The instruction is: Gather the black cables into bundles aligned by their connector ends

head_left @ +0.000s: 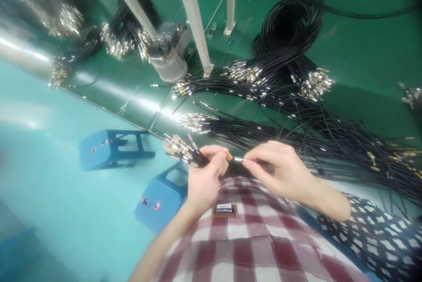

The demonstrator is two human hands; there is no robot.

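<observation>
My left hand [208, 172] is closed around a bunch of black cables whose metal connectors [180, 148] stick out to the left. Between my two hands is one small silver connector [237, 159] with a yellowish end near the left fingertips. The thumb and forefinger of my right hand [280, 168] pinch its right end. Just beyond my hands, a bundle of black cables [237, 130] with silver ends lies along the green table.
On the green table [359, 45] stand a coiled cable bundle [290, 31], several more bundles and a grey motor-like machine [168, 60] beside white posts [194, 18]. Two blue stools, one tipped-looking stool [97, 150] and a nearer stool [161, 203], are left of me.
</observation>
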